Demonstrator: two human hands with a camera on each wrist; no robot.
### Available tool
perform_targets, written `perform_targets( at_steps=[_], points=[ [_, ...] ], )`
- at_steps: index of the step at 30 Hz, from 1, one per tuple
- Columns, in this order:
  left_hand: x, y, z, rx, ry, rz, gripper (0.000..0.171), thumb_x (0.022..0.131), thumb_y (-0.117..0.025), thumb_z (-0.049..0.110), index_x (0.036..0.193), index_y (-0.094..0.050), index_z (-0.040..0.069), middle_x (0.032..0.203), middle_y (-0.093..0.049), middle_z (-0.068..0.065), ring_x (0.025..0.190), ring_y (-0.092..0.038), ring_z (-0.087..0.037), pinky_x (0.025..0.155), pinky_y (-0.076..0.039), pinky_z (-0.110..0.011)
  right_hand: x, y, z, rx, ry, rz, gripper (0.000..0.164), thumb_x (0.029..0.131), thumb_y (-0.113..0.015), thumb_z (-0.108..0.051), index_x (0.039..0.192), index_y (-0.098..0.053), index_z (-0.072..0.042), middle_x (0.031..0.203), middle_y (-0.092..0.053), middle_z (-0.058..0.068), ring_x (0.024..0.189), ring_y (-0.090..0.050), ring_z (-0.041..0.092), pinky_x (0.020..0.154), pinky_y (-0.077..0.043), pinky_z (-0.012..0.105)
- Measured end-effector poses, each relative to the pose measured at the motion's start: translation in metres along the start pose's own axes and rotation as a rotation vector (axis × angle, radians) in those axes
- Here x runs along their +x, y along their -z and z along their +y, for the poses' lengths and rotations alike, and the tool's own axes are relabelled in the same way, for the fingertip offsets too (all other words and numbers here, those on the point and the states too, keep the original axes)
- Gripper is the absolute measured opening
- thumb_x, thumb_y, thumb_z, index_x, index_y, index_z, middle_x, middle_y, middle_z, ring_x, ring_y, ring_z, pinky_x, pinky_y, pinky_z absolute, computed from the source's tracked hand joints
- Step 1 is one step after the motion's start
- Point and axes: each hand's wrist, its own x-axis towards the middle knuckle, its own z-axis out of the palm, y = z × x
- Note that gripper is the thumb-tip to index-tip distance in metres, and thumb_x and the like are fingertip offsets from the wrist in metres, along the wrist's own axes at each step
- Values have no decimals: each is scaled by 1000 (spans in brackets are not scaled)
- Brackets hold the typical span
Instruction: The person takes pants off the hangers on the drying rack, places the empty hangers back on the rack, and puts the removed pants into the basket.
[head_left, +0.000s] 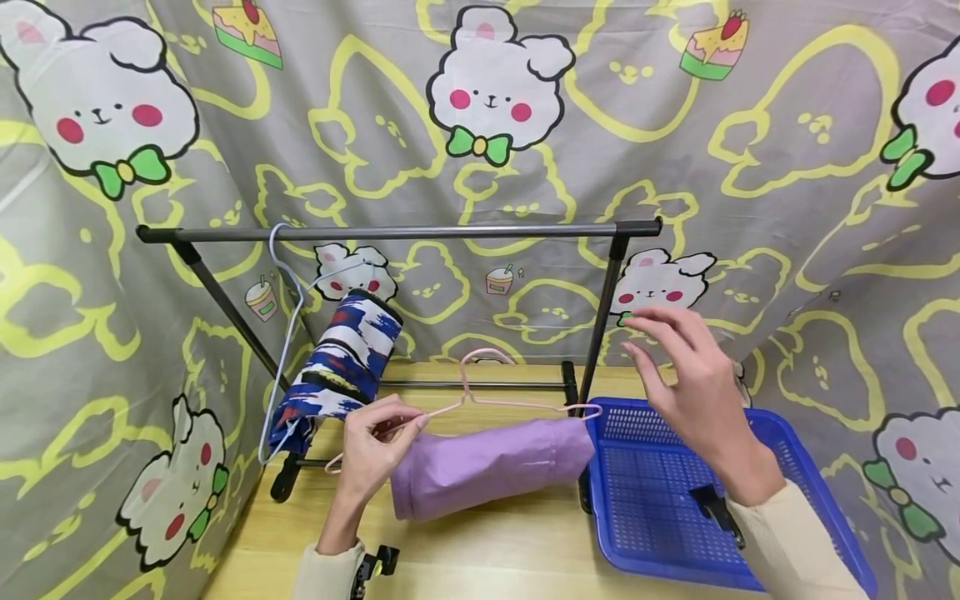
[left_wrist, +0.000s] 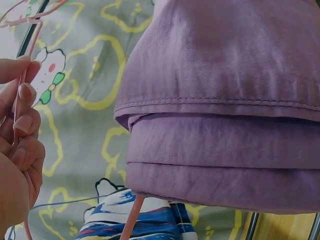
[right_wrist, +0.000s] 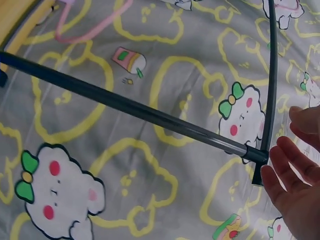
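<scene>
My left hand [head_left: 378,446] pinches the left shoulder of a pink clothes hanger [head_left: 465,392]. Over the hanger's lower bar hangs a folded purple garment [head_left: 491,467], probably trousers, its stitched hems showing in the left wrist view. The hanger's hook points up, below the rack's top rail [head_left: 450,232] and apart from it. To the right my right hand [head_left: 690,392] is raised beside the rack's right post, holding nothing, thumb and fingers apart. A pale blue hanger [head_left: 288,342] hooks over the rail's left part and carries a folded blue, white and red patterned garment [head_left: 345,354].
A blue plastic basket [head_left: 645,492] stands on the wooden surface [head_left: 510,558] at the right, under my right forearm. The rack's right post [head_left: 606,317] slopes down beside it. Grey cartoon-printed cloth [head_left: 510,192] surrounds the space at the back and sides.
</scene>
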Motion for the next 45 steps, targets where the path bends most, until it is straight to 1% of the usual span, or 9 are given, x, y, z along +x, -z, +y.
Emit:
perform_targets(
  at_steps=[3, 6, 11, 16, 19, 25, 29, 36, 45],
  points=[
    [0, 0, 1, -8, -5, -6, 19, 82, -80, -9, 87, -79, 9, 67, -60, 0, 52, -41, -5, 41, -29, -21, -13, -2, -3, 29, -9, -10, 30, 88, -69, -1, 118, -72, 1, 121, -66, 19, 112, -59, 37, 104, -37, 17],
    [1, 0, 1, -24, -12, -15, 15, 82, -80, -8, 87, -79, 6, 68, -61, 0, 52, -42, -5, 41, -31, -20, -25, -4, -4, 47, -28, -28, 31, 90, -65, -6, 120, -72, 1, 124, -65, 20, 115, -58, 37, 106, -37, 17],
    [0, 1, 2, -48, -10, -16, 7, 85, -80, -4, 87, -78, 2, 70, -62, -2, 53, -44, -5, 41, -32, -21, -40, -6, -6, 67, -63, -37, 34, 98, -61, -21, 123, -71, 0, 125, -65, 18, 115, -58, 36, 108, -36, 19],
    [-2, 1, 4, -60, 0, -9, 19, 83, -78, -12, 88, -78, 6, 70, -63, -4, 54, -44, -6, 41, -33, -21, -50, -6, -12, 71, -74, 2, 42, 102, -58, -31, 125, -69, 2, 122, -67, 19, 112, -59, 36, 110, -36, 22],
    [-2, 1, 4, -64, -10, -8, 23, 82, -77, -14, 89, -79, 7, 70, -63, -4, 53, -45, -6, 41, -33, -22, -56, -7, -17, 81, -71, 10, 45, 104, -57, -35, 124, -69, 3, 120, -67, 20, 110, -60, 35, 107, -38, 19],
    [-2, 1, 5, -50, -13, -11, 22, 82, -78, -13, 89, -79, 8, 71, -64, -3, 54, -46, -5, 42, -34, -20, -72, -17, -22, 116, -42, -5, 43, 105, -57, -34, 118, -71, 4, 116, -68, 19, 103, -61, 32, 101, -39, 15],
    [-3, 1, 5, -47, -7, -14, 22, 82, -78, -13, 89, -79, 8, 71, -65, -3, 54, -47, -5, 42, -35, -19, -84, -25, -22, 147, -50, -30, 41, 105, -57, -34, 117, -71, 3, 116, -68, 18, 104, -61, 31, 102, -39, 16],
    [-3, 1, 7, -55, -6, -16, 21, 82, -78, -13, 89, -79, 8, 70, -63, -3, 53, -46, -6, 42, -34, -20, -102, -36, -24, 178, -69, -85, 40, 105, -57, -34, 118, -72, 1, 117, -69, 15, 108, -63, 30, 108, -38, 19],
    [-4, 0, 9, -67, -1, -21, 21, 82, -78, -12, 88, -79, 8, 67, -60, -2, 52, -42, -6, 40, -31, -22, -119, -51, -21, 242, -60, -157, 34, 106, -57, -31, 114, -73, -3, 120, -68, 13, 111, -65, 30, 106, -41, 18]
  ],
)
